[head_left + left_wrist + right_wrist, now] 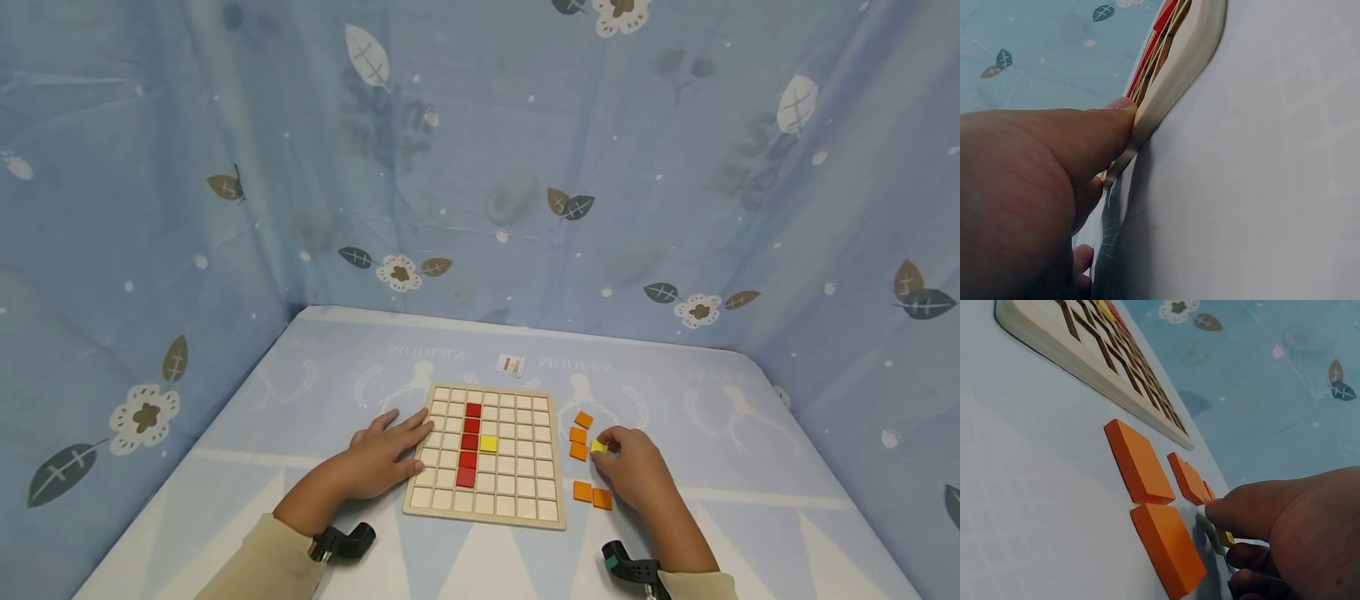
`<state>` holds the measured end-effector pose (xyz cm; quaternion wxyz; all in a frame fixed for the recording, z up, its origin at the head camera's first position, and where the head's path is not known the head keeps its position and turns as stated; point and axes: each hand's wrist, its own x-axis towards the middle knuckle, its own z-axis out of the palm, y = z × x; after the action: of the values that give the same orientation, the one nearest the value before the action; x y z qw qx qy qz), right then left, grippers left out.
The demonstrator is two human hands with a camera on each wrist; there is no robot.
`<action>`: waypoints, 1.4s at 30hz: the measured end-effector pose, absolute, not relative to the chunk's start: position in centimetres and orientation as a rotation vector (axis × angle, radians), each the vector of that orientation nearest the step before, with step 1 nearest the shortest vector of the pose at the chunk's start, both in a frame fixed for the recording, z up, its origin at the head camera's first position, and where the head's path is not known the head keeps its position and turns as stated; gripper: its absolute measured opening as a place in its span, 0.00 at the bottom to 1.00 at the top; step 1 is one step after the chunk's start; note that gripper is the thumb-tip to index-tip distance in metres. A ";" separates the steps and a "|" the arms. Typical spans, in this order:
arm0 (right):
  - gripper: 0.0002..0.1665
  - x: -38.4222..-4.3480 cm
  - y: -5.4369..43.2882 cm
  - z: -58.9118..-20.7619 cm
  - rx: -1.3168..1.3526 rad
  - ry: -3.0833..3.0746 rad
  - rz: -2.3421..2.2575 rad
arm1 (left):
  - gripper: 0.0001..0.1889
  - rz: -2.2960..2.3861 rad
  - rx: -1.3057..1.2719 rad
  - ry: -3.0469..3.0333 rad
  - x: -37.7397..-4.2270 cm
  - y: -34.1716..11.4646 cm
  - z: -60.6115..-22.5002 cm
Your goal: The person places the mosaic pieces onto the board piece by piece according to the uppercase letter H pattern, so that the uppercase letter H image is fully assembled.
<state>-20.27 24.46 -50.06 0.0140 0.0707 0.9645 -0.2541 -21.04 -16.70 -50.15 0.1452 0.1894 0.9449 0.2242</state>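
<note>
Head view: yellow tile [598,447] pinched in R hand [636,471], R of grid board [483,522], just beside orange tiles [577,435]; lifted or on table [750,533], can't tell. Orange tiles: 5 total, grp of 3 + pair nearer the person. On board: 5 red tiles [470,441] in one col., 2nd yellow tile [488,443] just R of middle red. L hand [386,456], fingers spread, touches board's L edge. Small card [511,365] beyond far edge.

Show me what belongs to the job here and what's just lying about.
Seemingly for the job:
gridded board
red tiles on it
yellow tile on it
another yellow tile in the right grip
orange tiles
printed card, possibly a guide

Just around:
patterned backdrop
table cover
black wrist devices
</note>
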 end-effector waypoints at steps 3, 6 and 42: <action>0.20 -20.3 24.2 -49.9 0.202 2.998 -0.818 | 0.37 0.641 0.531 2.726 -21.0 -16.7 -50.4; 0.20 -20.2 23.7 -49.5 0.185 2.993 -0.847 | 0.36 0.641 0.535 2.732 -21.0 -16.7 -50.5; 0.10 -22.0 12.6 -48.6 -0.326 2.891 -0.812 | 0.37 0.634 0.532 2.717 -21.2 -16.7 -50.1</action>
<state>-22.01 12.61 -48.57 0.0605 -0.1078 0.9553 -0.2685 -21.23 -16.68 -50.12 0.1501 0.1853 0.9457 0.2208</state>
